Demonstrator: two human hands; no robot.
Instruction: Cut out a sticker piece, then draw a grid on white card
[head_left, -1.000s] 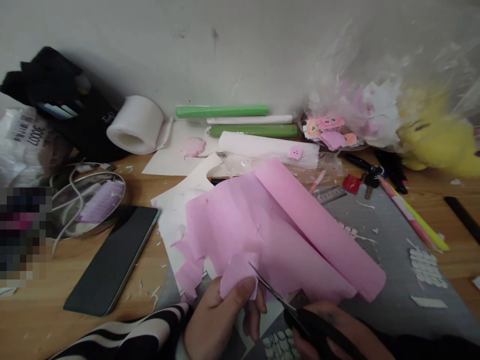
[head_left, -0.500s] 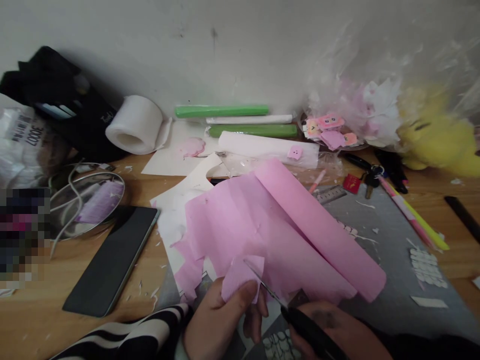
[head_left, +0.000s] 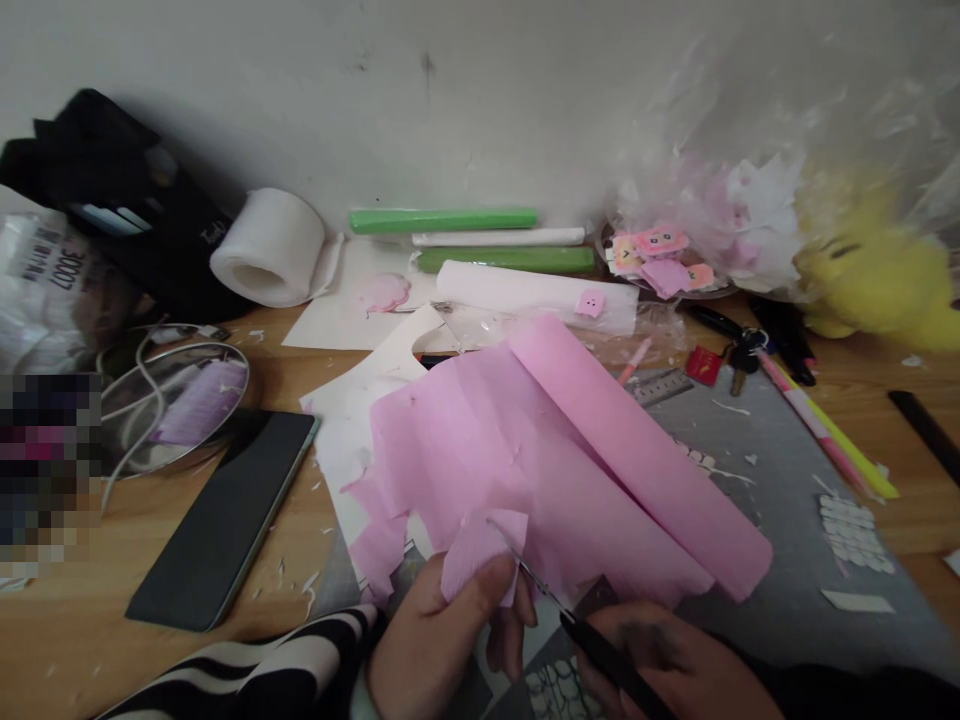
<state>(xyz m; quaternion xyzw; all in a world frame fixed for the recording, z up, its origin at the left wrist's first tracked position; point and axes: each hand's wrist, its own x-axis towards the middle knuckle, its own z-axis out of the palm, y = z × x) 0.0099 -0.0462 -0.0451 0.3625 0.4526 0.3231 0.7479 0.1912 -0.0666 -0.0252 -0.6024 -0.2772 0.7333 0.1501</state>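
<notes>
My left hand (head_left: 442, 640) pinches a small piece of pink crepe paper (head_left: 476, 553) between thumb and fingers, low in the middle of the view. A pair of scissors with black handles (head_left: 600, 650) is gripped in my right hand (head_left: 675, 655). Their thin metal blades reach left over the piece, with the tip lying near its upper middle. Just beyond both hands spreads a large sheet of pink crepe paper (head_left: 465, 430), partly rolled up along its right side (head_left: 645, 450). Ragged pink scraps (head_left: 379, 545) lie left of the piece.
A dark phone (head_left: 225, 520) lies on the wooden table to the left, near a round metal dish (head_left: 244, 400). Behind stand a toilet paper roll (head_left: 270, 245) and green rolls (head_left: 442, 220). Keys (head_left: 742, 365), pens (head_left: 832, 430) and a ruler (head_left: 664, 388) lie right on a grey mat (head_left: 795, 540).
My right hand has shifted slightly, and the scissors' handles look closer together than before. My left hand and the pink piece stay almost in place.
</notes>
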